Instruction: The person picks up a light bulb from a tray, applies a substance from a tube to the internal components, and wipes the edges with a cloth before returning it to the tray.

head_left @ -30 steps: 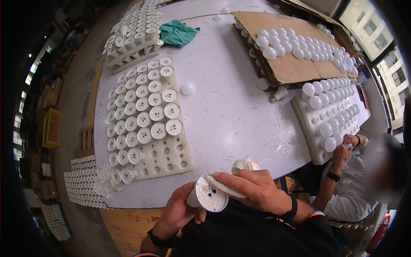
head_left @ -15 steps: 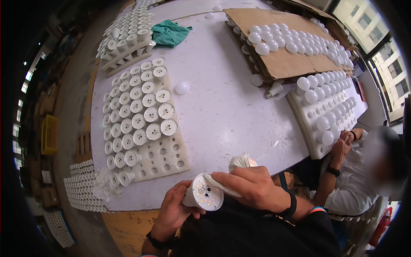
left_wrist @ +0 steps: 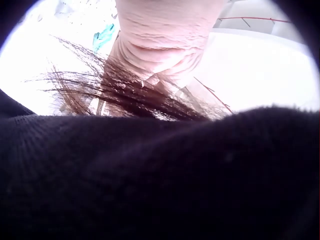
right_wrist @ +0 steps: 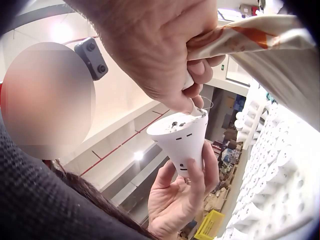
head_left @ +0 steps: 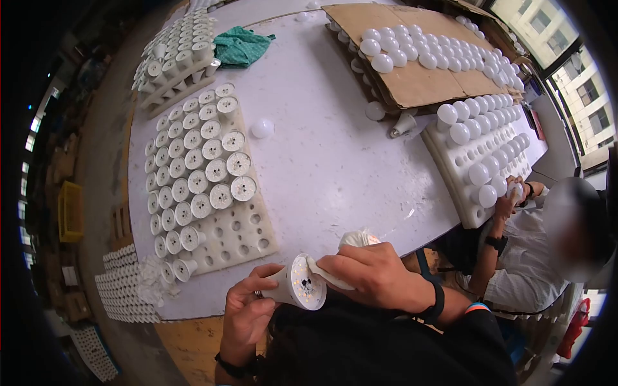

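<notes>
In the head view my left hand (head_left: 246, 309) grips a white cone-shaped LED bulb housing (head_left: 278, 286) by its body. Its round face, dotted with yellow LEDs and dark parts, is turned to the right. My right hand (head_left: 386, 276) pinches a white cloth (head_left: 331, 275), the fingertips right at the housing's rim. Seen in the right wrist view, the cloth (right_wrist: 260, 37) has orange marks and trails off from the fist, while the left hand (right_wrist: 175, 202) supports the housing (right_wrist: 182, 145) from below. Skin and a dark sleeve fill most of the left wrist view.
A foam tray (head_left: 238, 235) with rows of housings stands on the table, another stack (head_left: 177, 61) behind it near a green cloth (head_left: 241, 46). One white bulb cover (head_left: 262, 128) lies loose. Cardboard (head_left: 412, 83) carries many covers; a seated person works at a tray (head_left: 444, 167) on the right.
The housing has tilted so its face turns more to the right, and my left fingers have shifted on its body. The cloth stays at the rim. The seated person's hands have moved among the bulbs.
</notes>
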`<state>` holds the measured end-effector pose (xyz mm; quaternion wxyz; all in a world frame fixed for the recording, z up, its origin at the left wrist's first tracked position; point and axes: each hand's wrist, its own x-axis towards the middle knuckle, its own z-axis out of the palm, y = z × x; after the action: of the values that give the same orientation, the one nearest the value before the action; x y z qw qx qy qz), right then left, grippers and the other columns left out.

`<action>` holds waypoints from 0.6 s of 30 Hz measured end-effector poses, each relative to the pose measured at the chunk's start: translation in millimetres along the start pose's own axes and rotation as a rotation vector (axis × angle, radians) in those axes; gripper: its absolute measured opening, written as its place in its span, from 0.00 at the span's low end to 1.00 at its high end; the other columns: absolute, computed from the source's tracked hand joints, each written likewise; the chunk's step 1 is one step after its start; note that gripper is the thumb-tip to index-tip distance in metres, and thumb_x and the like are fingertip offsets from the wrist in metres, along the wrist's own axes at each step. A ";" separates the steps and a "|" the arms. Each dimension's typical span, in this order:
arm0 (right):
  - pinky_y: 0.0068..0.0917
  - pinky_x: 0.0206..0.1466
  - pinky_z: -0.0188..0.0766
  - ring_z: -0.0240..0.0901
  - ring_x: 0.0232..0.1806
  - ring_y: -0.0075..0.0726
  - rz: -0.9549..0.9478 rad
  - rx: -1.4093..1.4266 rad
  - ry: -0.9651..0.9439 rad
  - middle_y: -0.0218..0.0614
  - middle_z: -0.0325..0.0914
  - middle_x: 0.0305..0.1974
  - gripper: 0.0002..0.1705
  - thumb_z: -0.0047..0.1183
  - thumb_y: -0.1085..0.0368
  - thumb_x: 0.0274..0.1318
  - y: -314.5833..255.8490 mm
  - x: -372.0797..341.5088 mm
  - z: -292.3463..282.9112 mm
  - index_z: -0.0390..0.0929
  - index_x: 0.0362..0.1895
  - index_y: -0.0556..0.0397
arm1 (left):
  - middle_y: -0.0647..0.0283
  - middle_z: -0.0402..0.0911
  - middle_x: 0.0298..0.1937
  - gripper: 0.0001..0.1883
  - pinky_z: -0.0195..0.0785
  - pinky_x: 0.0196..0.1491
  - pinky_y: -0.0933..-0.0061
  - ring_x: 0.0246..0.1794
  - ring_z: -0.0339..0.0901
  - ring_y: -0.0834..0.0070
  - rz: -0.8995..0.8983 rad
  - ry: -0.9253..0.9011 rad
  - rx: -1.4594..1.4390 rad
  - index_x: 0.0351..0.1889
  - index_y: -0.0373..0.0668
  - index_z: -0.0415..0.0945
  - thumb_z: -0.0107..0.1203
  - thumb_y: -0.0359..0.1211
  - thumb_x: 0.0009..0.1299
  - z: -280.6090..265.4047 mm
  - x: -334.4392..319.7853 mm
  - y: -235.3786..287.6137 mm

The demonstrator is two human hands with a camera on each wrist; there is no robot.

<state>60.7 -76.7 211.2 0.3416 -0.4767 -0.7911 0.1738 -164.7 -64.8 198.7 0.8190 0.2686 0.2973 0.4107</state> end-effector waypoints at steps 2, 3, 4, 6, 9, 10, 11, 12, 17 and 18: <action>0.28 0.17 0.63 0.68 0.17 0.35 0.013 0.027 0.004 0.30 0.65 0.22 0.18 0.59 0.68 0.33 -1.0 1.2 -1.1 0.69 0.33 0.50 | 0.48 0.64 0.55 0.13 0.63 0.54 0.64 0.53 0.67 0.62 0.013 0.004 0.036 0.37 0.33 0.74 0.49 0.19 0.52 -3.4 -0.1 -2.2; 0.28 0.17 0.63 0.68 0.17 0.35 0.014 0.029 0.003 0.30 0.65 0.22 0.18 0.59 0.68 0.33 -0.9 1.7 -1.4 0.69 0.33 0.50 | 0.48 0.64 0.54 0.13 0.62 0.55 0.64 0.52 0.67 0.62 0.026 0.006 0.072 0.34 0.33 0.75 0.48 0.18 0.50 -5.3 0.1 -3.4; 0.28 0.17 0.63 0.68 0.17 0.35 0.016 0.040 -0.001 0.30 0.65 0.21 0.17 0.59 0.67 0.33 -0.7 2.1 -1.6 0.69 0.33 0.50 | 0.48 0.64 0.54 0.13 0.62 0.55 0.64 0.52 0.67 0.62 0.024 0.008 0.072 0.34 0.33 0.75 0.48 0.18 0.50 -6.9 0.7 -3.7; 0.29 0.16 0.63 0.67 0.17 0.35 0.021 0.052 -0.006 0.29 0.65 0.21 0.16 0.59 0.67 0.34 -0.1 1.8 -1.1 0.69 0.32 0.50 | 0.48 0.64 0.53 0.10 0.60 0.56 0.63 0.53 0.67 0.61 0.071 0.016 0.067 0.27 0.33 0.75 0.46 0.17 0.47 -8.9 2.4 -3.7; 0.29 0.16 0.63 0.67 0.17 0.36 0.030 0.092 -0.010 0.29 0.65 0.21 0.15 0.60 0.65 0.35 0.8 1.5 -0.1 0.70 0.31 0.49 | 0.50 0.66 0.51 0.08 0.61 0.55 0.61 0.53 0.67 0.59 0.101 0.023 0.085 0.23 0.33 0.74 0.46 0.17 0.47 -4.3 4.0 -1.7; 0.29 0.16 0.63 0.67 0.17 0.36 0.041 0.108 -0.023 0.30 0.65 0.21 0.14 0.60 0.65 0.36 0.5 1.3 -0.4 0.70 0.31 0.49 | 0.50 0.66 0.51 0.08 0.61 0.55 0.61 0.53 0.67 0.59 0.100 0.027 0.084 0.23 0.33 0.74 0.46 0.17 0.47 -3.5 4.6 -2.3; 0.29 0.16 0.63 0.68 0.17 0.36 0.053 0.124 -0.035 0.30 0.66 0.21 0.14 0.60 0.64 0.38 0.0 1.1 -0.7 0.70 0.30 0.49 | 0.52 0.66 0.49 0.07 0.61 0.55 0.60 0.53 0.67 0.59 0.148 0.015 0.094 0.21 0.34 0.74 0.46 0.16 0.47 -2.8 5.2 -3.3; 0.29 0.16 0.63 0.68 0.17 0.36 0.056 0.126 -0.038 0.30 0.66 0.21 0.14 0.60 0.64 0.38 -0.4 1.4 -0.9 0.70 0.30 0.49 | 0.54 0.67 0.48 0.07 0.62 0.55 0.60 0.54 0.66 0.58 0.195 0.002 0.105 0.19 0.35 0.74 0.46 0.16 0.47 -2.8 5.3 -4.3; 0.31 0.18 0.65 0.69 0.19 0.40 0.146 0.283 -0.057 0.33 0.69 0.20 0.09 0.58 0.63 0.43 -4.1 4.0 -3.5 0.71 0.26 0.51 | 0.60 0.69 0.44 0.09 0.64 0.52 0.62 0.55 0.65 0.60 0.282 -0.021 0.170 0.15 0.39 0.72 0.48 0.14 0.46 -11.7 4.3 -7.7; 0.31 0.18 0.65 0.69 0.19 0.40 0.151 0.284 -0.056 0.33 0.69 0.20 0.09 0.58 0.63 0.43 -4.5 4.9 -4.6 0.71 0.26 0.51 | 0.62 0.69 0.43 0.10 0.65 0.51 0.63 0.55 0.65 0.60 0.301 -0.033 0.175 0.14 0.40 0.71 0.48 0.14 0.46 -11.9 4.4 -7.4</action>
<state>59.5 -74.9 219.0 0.3694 -0.4768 -0.7296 0.3223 -167.2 -62.6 184.4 0.7265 0.3872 0.2746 0.4968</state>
